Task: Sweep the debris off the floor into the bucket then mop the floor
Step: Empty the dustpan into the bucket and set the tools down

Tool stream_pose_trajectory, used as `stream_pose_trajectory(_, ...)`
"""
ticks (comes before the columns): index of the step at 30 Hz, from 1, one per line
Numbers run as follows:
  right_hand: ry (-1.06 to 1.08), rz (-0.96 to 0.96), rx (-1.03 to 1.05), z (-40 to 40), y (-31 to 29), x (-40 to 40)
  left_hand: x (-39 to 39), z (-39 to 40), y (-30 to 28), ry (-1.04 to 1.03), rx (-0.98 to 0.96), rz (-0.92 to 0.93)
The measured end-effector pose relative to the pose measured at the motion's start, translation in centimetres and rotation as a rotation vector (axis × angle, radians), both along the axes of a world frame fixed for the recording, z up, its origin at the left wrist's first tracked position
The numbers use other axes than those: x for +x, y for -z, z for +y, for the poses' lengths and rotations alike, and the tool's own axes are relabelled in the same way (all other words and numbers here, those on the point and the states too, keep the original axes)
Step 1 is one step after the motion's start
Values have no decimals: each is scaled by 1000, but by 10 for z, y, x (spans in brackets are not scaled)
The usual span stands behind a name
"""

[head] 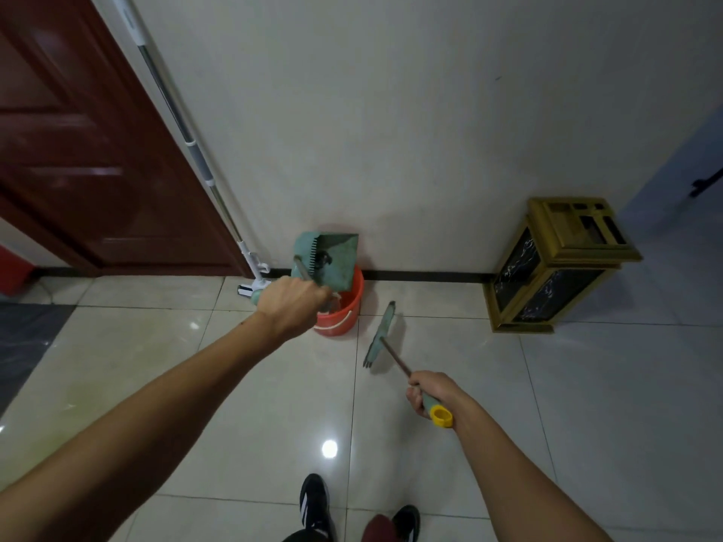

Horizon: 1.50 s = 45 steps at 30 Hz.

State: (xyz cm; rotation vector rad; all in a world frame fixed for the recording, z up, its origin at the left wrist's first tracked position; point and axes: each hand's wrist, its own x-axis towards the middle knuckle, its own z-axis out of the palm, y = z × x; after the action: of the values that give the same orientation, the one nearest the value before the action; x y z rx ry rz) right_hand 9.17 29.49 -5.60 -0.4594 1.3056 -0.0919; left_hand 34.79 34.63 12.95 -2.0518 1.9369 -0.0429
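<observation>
I've got the orange bucket (339,312) on the tile floor (587,404) against the wall (391,111), just above frame centre. The green dustpan (328,261) hangs tipped over the bucket's rim, its pan at 12 o'clock from the bucket and overlapping its top edge; can't tell what's inside the bucket. My left hand (291,305) is curled round the dustpan's handle, at 9 o'clock from the bucket, knuckles up. At 4 o'clock from the bucket, the broom (381,335) has its green head down on the floor, near the bucket but apart from it. My right hand (428,391) wraps the broom's handle near the top, w/ the yellow end cap sticking out below the fist. A mop (203,166) leans on the wall at 10 o'clock from the bucket, its head on the floor beside a dark red door (78,150). A gold-framed bin (555,267) stands at 3 o'clock, well apart. My shoes (315,502) show at 6 o'clock.
</observation>
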Motion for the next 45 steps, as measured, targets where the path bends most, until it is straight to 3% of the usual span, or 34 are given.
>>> stream_pose_trajectory(7, 89, 50, -71, -29, -11, -30, -26, -25, -16, -113, -241, 120)
stream_pose_trajectory(15, 148, 133, -145, -61, -22, -87, -62, -61, 11, -79, -269, 234)
stream_pose_trajectory(26, 151, 231, -73, -138, 0, -100, -68, -168, 99, -47, -22, 365)
stream_pose_trajectory(37, 127, 280, 26, -258, 10, -33, -14, -284, 180, -120, 171, 475)
stream_pose_trajectory(45, 36, 299, 47, -334, 6, 3, -1, -343, 204, -101, 266, 461)
